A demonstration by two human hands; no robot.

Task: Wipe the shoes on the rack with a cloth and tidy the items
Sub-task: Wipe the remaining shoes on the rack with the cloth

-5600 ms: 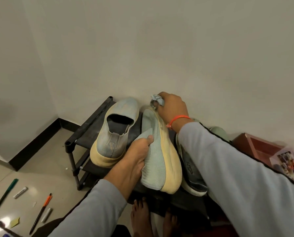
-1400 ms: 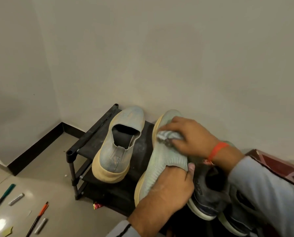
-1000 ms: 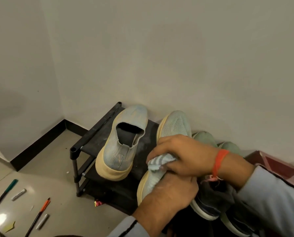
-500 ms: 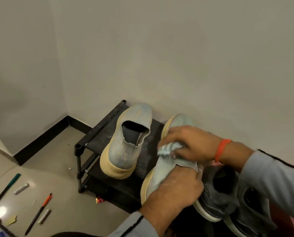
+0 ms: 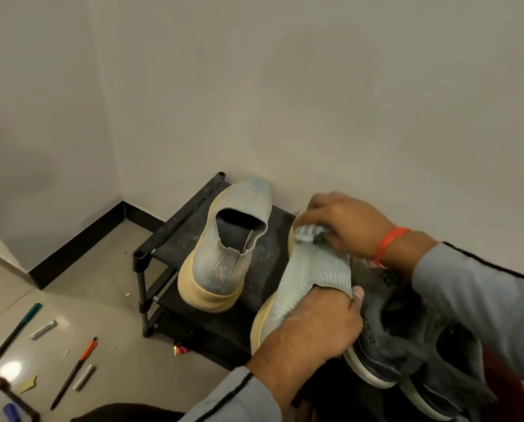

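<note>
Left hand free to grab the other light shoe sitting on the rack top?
Probably not right now. The left hand grips the heel of the light shoe being wiped, steadying it for the right hand and its cloth. The path to the other shoe looks clear once that grip lets go.

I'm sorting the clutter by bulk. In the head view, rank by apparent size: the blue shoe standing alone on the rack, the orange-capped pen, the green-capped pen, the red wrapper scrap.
1. blue shoe, by far the largest.
2-3. green-capped pen and orange-capped pen: they look alike in length, so no ranking.
4. red wrapper scrap, smallest.
</note>
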